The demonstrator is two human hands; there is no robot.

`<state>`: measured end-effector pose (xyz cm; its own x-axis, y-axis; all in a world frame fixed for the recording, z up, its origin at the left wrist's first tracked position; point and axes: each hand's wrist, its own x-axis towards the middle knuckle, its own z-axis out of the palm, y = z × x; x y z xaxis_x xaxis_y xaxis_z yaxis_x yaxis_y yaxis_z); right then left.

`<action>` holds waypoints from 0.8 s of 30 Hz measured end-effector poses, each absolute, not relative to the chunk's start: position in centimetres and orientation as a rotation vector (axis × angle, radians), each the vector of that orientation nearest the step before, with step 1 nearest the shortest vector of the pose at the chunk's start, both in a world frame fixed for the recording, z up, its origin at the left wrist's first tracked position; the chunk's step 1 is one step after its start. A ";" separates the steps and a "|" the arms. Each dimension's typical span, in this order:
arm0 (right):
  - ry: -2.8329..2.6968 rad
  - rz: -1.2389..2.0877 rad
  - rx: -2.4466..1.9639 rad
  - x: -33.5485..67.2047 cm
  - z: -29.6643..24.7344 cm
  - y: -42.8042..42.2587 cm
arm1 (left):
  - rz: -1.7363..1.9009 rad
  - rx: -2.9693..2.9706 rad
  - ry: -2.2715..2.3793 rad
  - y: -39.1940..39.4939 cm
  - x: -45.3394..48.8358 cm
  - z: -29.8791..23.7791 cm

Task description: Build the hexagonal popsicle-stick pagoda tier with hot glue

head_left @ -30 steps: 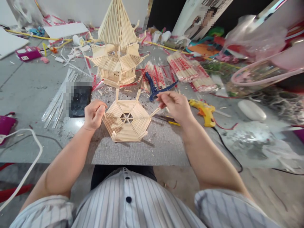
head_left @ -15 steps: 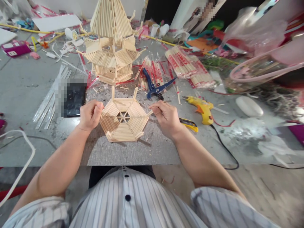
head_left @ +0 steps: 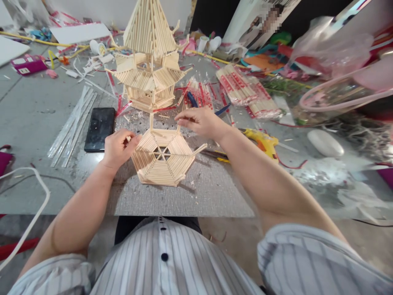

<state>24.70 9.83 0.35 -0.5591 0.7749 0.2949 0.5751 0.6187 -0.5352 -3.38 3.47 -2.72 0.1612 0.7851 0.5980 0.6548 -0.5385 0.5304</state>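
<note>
A hexagonal roof piece (head_left: 184,164) made of wooden sticks lies on the table before me, with a spoked hole in its middle and short sticks rising at its corners. My left hand (head_left: 120,149) is closed at its left corner, thumb and fingers pinching the corner stick, which the fingers mostly hide. At the far right corner, my right hand (head_left: 199,122) has its fingertips closed around the top of an upturned stick (head_left: 178,129). Behind stands a stick pagoda (head_left: 150,78) with a pointed roof.
A phone (head_left: 100,129) and clear glue sticks (head_left: 73,127) lie left. My right arm partly covers a yellow glue gun (head_left: 264,143), a utility knife (head_left: 222,156) and blue pliers (head_left: 193,99). Packs of sticks (head_left: 236,86) and a white oval object (head_left: 325,142) are farther right.
My right hand has left the roof piece's right corner stick and moved up and left to the far right one. My left hand stays at the left corner. The view has shifted slightly.
</note>
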 end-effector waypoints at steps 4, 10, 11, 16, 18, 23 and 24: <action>-2.331 0.471 -1.057 24.7 -0.3 9.5 | 1.319 2.286 1.458 3.5 -3.3 -2.7; -2.289 0.425 -1.037 25.0 -0.5 9.4 | 1.295 2.328 1.487 3.5 -3.2 -2.6; -2.285 0.426 -1.044 24.9 -0.5 9.3 | 1.293 2.333 1.486 3.5 -3.2 -2.6; -2.303 0.476 -1.091 24.7 0.1 9.3 | 1.321 2.347 1.465 3.6 -3.2 -2.7; -2.304 0.493 -1.102 24.7 0.3 9.3 | 1.323 2.345 1.458 3.6 -3.2 -2.7; -2.288 0.523 -1.127 24.7 0.3 9.4 | 1.312 2.329 1.446 3.7 -3.3 -2.8; -2.284 0.526 -1.130 24.8 0.3 9.5 | 1.304 2.321 1.450 3.6 -3.3 -2.8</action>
